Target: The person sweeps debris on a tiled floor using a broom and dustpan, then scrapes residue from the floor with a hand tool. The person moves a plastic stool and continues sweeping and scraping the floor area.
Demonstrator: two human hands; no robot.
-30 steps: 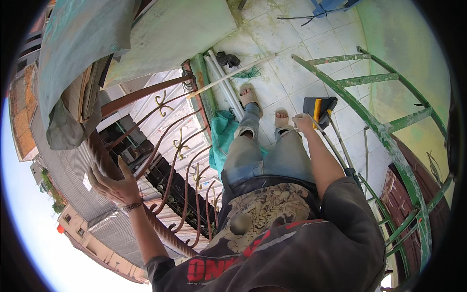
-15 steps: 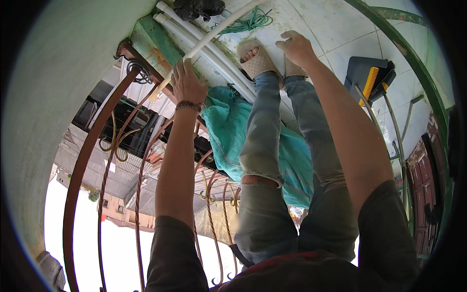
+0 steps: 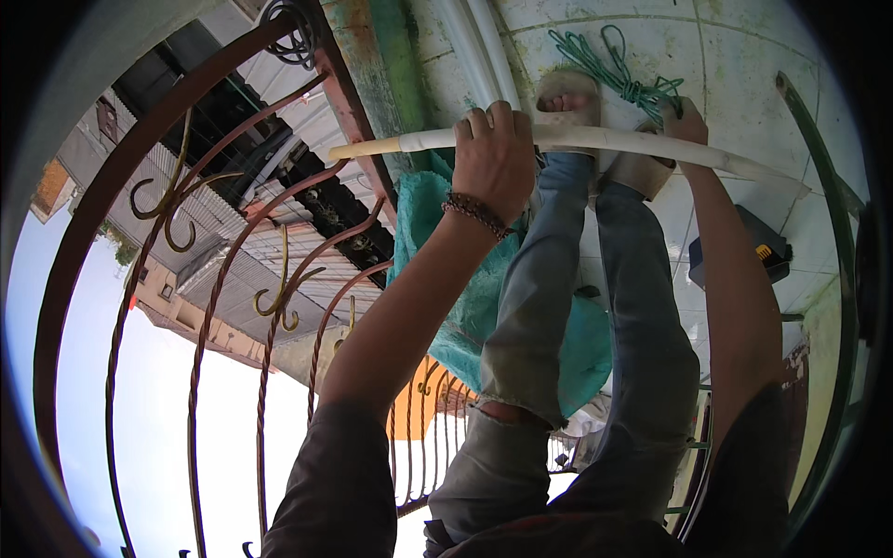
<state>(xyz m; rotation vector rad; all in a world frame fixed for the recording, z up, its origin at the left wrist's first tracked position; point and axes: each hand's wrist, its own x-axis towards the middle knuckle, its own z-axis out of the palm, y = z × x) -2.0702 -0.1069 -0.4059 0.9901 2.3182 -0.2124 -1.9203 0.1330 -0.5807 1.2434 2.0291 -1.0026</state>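
Observation:
My left hand [image 3: 496,153] is closed around a long white pole [image 3: 609,139] with a tan, wood-coloured end. The pole lies crosswise over my feet, its tan end reaching past the railing. My right hand [image 3: 686,126] is beyond the pole, its wrist crossing beneath it. Its fingers are closed on a bundle of thin green rope [image 3: 633,90], which rests on the floor just past my sandals. A bracelet is on my left wrist.
A brown metal railing [image 3: 139,135] with twisted bars runs along the left. A teal woven sack [image 3: 456,321] lies around my legs. White pipes [image 3: 479,51] lie on the tiles ahead. At the right are a dark dustpan [image 3: 744,237] and a green metal bar [image 3: 842,279].
My left hand has moved right with the pole, which has swung crosswise. My right hand has gone right and taken hold of the green rope. The view has shifted.

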